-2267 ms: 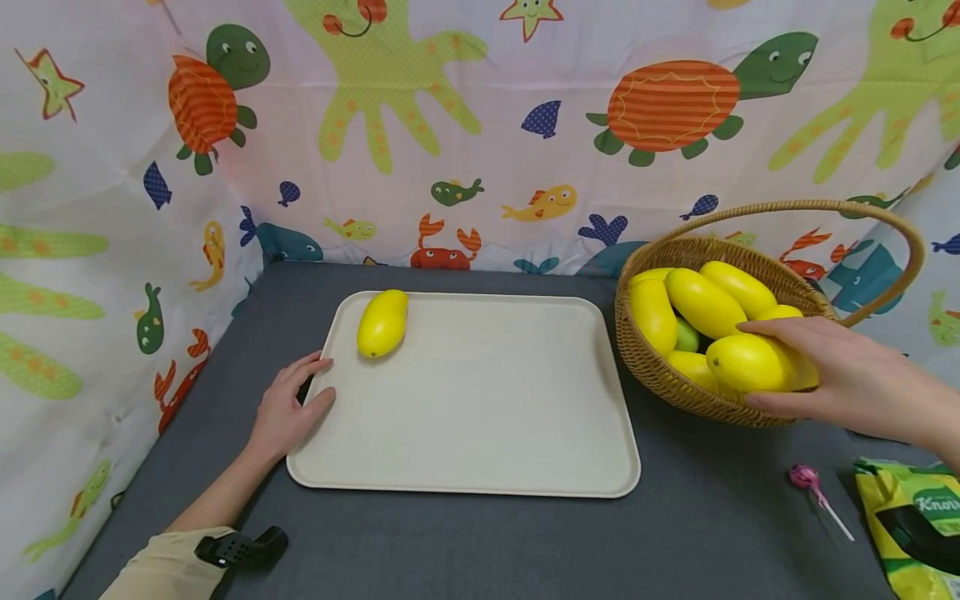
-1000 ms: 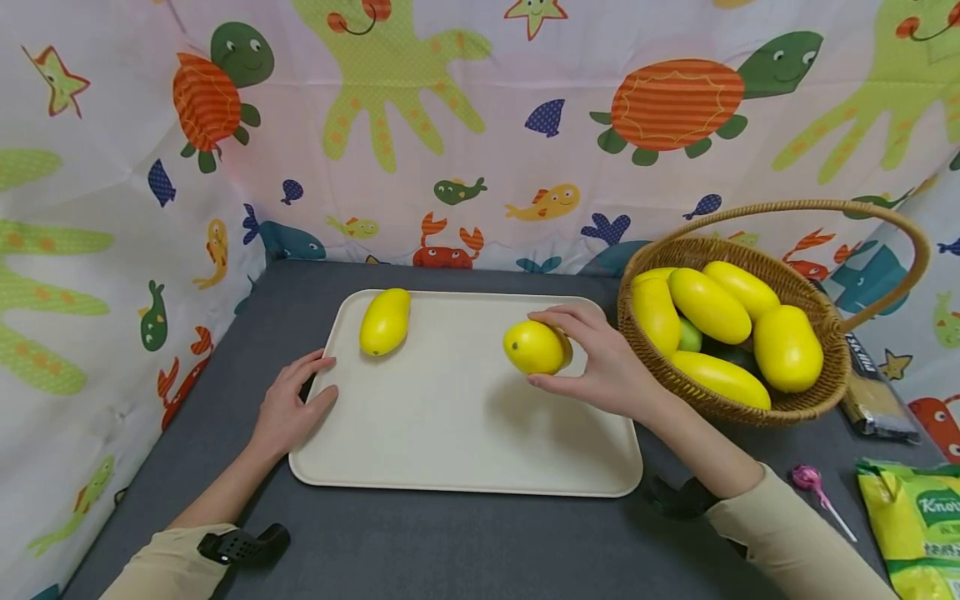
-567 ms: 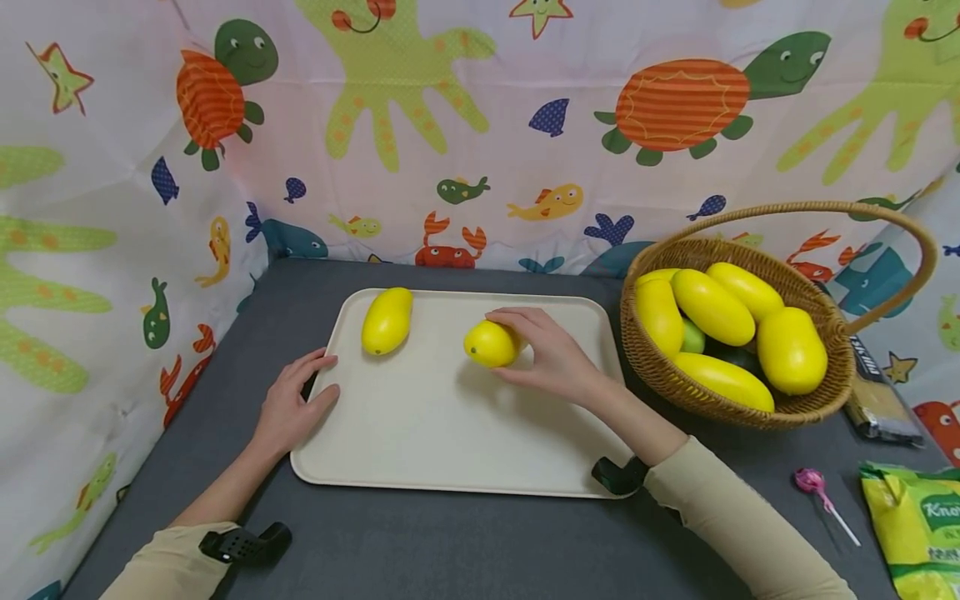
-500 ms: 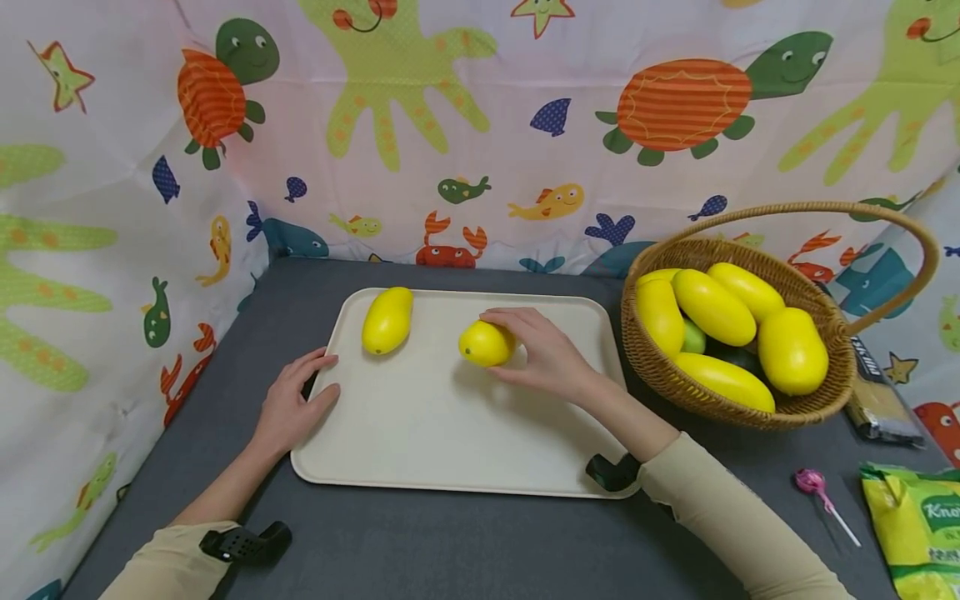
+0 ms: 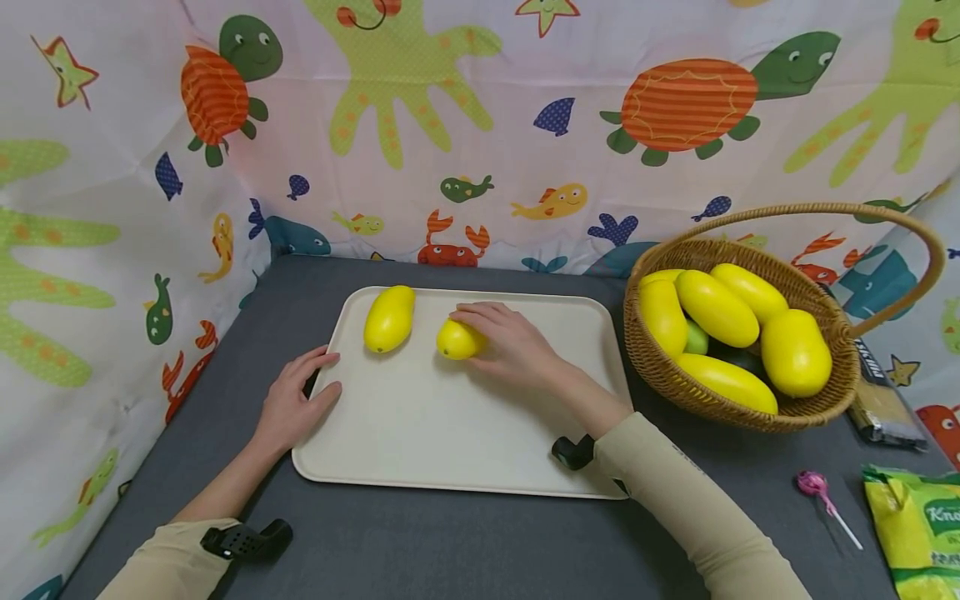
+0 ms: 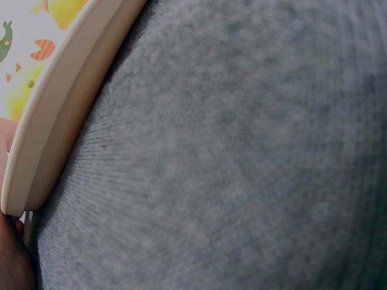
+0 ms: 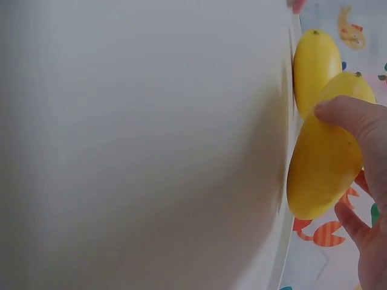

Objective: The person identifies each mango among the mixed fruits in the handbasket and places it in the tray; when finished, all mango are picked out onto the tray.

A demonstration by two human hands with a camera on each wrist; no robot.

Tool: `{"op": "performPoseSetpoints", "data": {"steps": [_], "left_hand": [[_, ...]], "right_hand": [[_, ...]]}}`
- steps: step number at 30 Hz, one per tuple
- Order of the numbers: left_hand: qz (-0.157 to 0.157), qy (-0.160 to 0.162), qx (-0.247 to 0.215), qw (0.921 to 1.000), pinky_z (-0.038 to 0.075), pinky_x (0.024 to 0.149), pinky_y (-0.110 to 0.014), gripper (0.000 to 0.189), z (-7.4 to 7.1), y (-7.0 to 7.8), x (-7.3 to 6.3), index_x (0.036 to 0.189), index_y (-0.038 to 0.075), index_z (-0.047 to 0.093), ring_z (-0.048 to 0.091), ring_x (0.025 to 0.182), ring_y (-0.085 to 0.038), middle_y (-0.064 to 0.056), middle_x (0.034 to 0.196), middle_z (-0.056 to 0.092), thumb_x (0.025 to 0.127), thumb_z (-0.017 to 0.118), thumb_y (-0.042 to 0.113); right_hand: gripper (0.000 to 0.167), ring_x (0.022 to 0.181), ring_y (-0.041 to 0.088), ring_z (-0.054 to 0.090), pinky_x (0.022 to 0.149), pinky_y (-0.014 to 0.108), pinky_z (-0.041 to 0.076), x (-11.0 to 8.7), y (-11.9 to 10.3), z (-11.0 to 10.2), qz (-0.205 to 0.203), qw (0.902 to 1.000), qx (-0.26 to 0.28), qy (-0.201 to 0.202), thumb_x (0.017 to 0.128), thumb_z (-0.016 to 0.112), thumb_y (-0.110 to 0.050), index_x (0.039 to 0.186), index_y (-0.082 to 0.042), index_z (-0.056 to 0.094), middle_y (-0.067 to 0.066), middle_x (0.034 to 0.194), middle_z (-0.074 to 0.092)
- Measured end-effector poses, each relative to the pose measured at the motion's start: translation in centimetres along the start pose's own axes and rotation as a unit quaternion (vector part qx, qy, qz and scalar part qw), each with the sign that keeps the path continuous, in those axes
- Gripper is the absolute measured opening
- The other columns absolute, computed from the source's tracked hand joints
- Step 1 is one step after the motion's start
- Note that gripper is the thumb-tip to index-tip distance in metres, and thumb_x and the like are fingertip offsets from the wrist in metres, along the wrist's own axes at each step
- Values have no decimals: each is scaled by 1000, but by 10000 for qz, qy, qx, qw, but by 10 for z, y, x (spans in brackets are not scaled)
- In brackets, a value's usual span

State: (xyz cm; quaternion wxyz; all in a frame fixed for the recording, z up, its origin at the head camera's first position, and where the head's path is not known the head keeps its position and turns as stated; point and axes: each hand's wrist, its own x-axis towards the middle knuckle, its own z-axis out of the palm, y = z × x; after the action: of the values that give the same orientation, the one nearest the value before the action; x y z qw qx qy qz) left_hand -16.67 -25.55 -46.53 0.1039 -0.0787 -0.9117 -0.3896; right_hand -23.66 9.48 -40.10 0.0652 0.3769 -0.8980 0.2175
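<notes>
My right hand (image 5: 513, 343) grips a yellow mango (image 5: 458, 340) close over the upper middle of the cream tray (image 5: 465, 442). In the right wrist view, the thumb (image 7: 347, 113) lies along one side of that mango (image 7: 323, 166), with fingers on the far side. A second yellow mango (image 5: 389, 319) lies at the tray's upper left, a small gap from the held one in the head view. My left hand (image 5: 296, 400) rests at the tray's left rim, thumb and fingers spread apart and fingertips on the edge.
A wicker basket (image 5: 675, 392) with a tall handle stands right of the tray, holding several yellow mangoes and some green fruit. A pink lollipop (image 5: 812, 483), a yellow-green packet (image 5: 915, 533) and a brown packet (image 5: 885, 412) lie on the grey cloth at the right. Printed curtains surround the table.
My right hand took a mango from the basket, carried it left over the tray and lowered it beside the other mango. My left hand has stayed at the rim.
</notes>
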Motion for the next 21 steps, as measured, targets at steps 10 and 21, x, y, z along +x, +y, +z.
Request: {"op": "performPoseSetpoints", "data": {"steps": [10,21], "left_hand": [[45,23,-22,10000,31,100,-61,44,-1,-1,-1,132,5,60,38,132,-39,-16,145,46,90,66,18],[70,30,-45,10000,31,100,-61,44,-1,0,-1,132,5,60,38,133,-39,-17,145,46,90,67,18]], "right_hand": [[65,138,19,33,113,38,28,16,5,8,-184,9995,-125,-209,85,75,-22,144,-20,48,-1,149,43],[66,144,21,21,111,40,31,23,7,16,-134,9985,105,-516,87,72,-12,145,-27,47,1,156,31]]}}
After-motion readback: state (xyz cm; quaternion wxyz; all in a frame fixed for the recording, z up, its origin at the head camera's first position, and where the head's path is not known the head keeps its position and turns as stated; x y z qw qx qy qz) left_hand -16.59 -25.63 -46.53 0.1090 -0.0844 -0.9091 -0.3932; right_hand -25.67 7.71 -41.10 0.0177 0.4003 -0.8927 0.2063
